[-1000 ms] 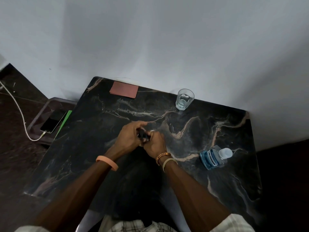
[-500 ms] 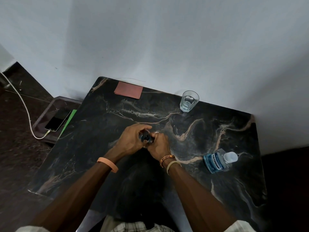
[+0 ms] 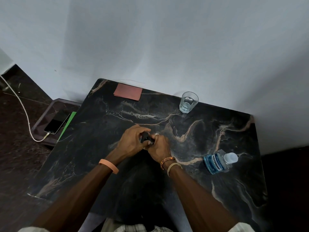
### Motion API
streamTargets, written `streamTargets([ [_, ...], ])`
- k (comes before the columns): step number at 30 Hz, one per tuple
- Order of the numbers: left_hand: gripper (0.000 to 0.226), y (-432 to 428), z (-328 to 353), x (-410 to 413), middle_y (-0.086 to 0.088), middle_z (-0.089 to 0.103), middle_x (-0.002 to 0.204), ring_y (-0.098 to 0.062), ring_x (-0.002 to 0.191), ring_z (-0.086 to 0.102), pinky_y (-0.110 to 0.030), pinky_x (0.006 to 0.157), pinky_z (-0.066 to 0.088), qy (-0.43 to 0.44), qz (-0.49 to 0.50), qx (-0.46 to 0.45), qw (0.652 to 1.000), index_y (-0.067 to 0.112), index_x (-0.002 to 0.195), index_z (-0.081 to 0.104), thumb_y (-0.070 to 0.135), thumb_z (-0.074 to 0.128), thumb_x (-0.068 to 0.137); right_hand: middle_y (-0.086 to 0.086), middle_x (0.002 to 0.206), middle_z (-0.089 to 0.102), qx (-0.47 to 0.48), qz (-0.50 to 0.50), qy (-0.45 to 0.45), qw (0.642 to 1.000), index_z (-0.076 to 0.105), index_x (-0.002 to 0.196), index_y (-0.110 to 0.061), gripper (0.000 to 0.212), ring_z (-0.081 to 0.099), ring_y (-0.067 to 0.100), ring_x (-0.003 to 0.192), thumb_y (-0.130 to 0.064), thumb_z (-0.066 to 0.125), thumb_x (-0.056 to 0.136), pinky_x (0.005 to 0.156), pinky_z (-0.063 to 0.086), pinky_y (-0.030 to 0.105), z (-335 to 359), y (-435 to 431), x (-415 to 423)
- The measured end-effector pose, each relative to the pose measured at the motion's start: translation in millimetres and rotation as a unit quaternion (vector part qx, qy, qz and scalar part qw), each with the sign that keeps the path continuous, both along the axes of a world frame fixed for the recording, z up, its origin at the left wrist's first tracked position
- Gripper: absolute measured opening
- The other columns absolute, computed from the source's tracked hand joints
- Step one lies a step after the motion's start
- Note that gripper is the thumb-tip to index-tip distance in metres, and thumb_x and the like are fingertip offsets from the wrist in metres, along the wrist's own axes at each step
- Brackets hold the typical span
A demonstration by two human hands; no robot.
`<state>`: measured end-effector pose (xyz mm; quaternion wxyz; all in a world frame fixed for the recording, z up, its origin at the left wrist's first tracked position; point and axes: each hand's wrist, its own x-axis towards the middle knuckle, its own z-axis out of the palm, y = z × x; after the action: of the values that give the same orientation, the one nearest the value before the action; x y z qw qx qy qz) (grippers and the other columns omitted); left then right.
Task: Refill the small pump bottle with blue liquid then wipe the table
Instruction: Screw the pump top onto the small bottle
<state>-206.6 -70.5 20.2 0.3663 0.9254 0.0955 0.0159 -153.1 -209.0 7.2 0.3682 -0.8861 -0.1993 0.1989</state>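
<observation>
Small dark pump bottle [image 3: 145, 137], well left of the Listerine bottle [image 3: 215, 162], gripped by curled fingers of left hand [image 3: 132, 142] and right hand [image 3: 158, 146]; probably light, rigid, slippery: hold body, twist top.

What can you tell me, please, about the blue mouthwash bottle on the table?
The mouthwash bottle is small, of clear plastic, and looks nearly full of blue liquid. A blue label with white lettering wraps its body, and a pale, rounded cap closes the top. It appears to stand upright on the dark marbled table, near the right edge, cap on. Nothing touches it but the table; both hands are busy elsewhere, and the drinking glass stands well behind it.
</observation>
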Motion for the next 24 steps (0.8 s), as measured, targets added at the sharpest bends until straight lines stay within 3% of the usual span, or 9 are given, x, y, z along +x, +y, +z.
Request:
streamTargets([
  [4, 0.058, -0.2, 1.7, 2.2, 0.010, 0.058, 0.115, -0.004, 0.106, 0.056, -0.030, 0.097, 0.050, 0.008, -0.018, -0.037, 0.999, 0.022, 0.129, 0.061, 0.023, 0.081, 0.074, 0.003, 0.080, 0.074, -0.011, -0.006, -0.004, 1.000, 0.072, 0.085, -0.014, 0.011, 0.068, 0.017, 0.074, -0.009, 0.072, 0.076, 0.054, 0.037, 0.011, -1.2, -0.1, 0.7],
  [6, 0.061, -1.4, 0.7, 2.4, 0.010, 0.053, 0.115, -0.003, 0.101, 0.053, -0.020, 0.087, 0.048, 0.011, 0.004, -0.026, 1.000, 0.025, 0.130, 0.059, 0.032, 0.081, 0.074, 0.004, 0.081, 0.074, -0.008, 0.000, -0.002, 1.000, 0.073, 0.095, -0.013, 0.019, 0.068, 0.017, 0.075, -0.007, 0.069, 0.077, 0.055, 0.039, 0.012, -1.7, -0.4, 1.2],
  [9, 0.053, -1.5, -1.3, 3.4, 0.003, 0.063, 0.117, -0.005, 0.095, 0.056, -0.008, 0.076, 0.039, -0.009, 0.034, -0.007, 0.999, 0.022, 0.124, 0.065, 0.029, 0.083, 0.075, 0.005, 0.088, 0.075, 0.001, 0.000, 0.012, 1.000, 0.074, 0.103, -0.013, 0.030, 0.069, 0.016, 0.081, -0.016, 0.079, 0.074, 0.059, 0.040, 0.010, -2.9, -0.1, 1.8],
  [14, 0.058, -1.8, 5.2, 5.0, -0.001, 0.064, 0.123, -0.011, 0.104, 0.061, -0.025, 0.090, 0.051, -0.003, 0.026, -0.006, 1.000, 0.019, 0.129, 0.062, 0.024, 0.084, 0.075, 0.000, 0.083, 0.075, 0.017, 0.002, 0.008, 1.000, 0.074, 0.098, -0.020, 0.027, 0.066, 0.008, 0.072, -0.018, 0.081, 0.072, 0.060, 0.046, 0.018, -2.1, -0.8, 1.7],
  [17, 0.053, -3.2, 4.7, 4.2, -0.001, 0.063, 0.118, -0.010, 0.101, 0.058, -0.025, 0.091, 0.050, 0.004, 0.029, 0.017, 0.999, 0.018, 0.126, 0.063, 0.026, 0.082, 0.077, 0.000, 0.082, 0.075, 0.012, 0.008, 0.010, 1.000, 0.074, 0.097, -0.021, 0.025, 0.066, 0.009, 0.073, -0.018, 0.080, 0.073, 0.060, 0.050, 0.017, -1.7, -0.7, 1.5],
  [20, 0.055, -1.0, 6.1, 5.5, -0.003, 0.067, 0.121, -0.013, 0.105, 0.062, -0.021, 0.089, 0.048, 0.003, 0.020, 0.019, 1.000, 0.017, 0.127, 0.064, 0.024, 0.083, 0.076, -0.002, 0.081, 0.074, 0.002, 0.002, 0.003, 1.000, 0.073, 0.096, -0.023, 0.025, 0.062, 0.005, 0.069, -0.021, 0.080, 0.072, 0.055, 0.037, 0.007, -1.4, 0.2, 0.5],
  [24, 0.053, -2.0, 6.8, 3.7, -0.003, 0.067, 0.119, -0.015, 0.107, 0.062, -0.026, 0.092, 0.049, 0.005, 0.008, 0.031, 0.999, 0.016, 0.128, 0.063, 0.024, 0.081, 0.078, -0.001, 0.083, 0.074, 0.001, -0.001, 0.008, 1.000, 0.073, 0.099, -0.021, 0.026, 0.066, 0.010, 0.073, -0.020, 0.079, 0.074, 0.060, 0.046, 0.017, -1.7, -1.0, -0.7],
])
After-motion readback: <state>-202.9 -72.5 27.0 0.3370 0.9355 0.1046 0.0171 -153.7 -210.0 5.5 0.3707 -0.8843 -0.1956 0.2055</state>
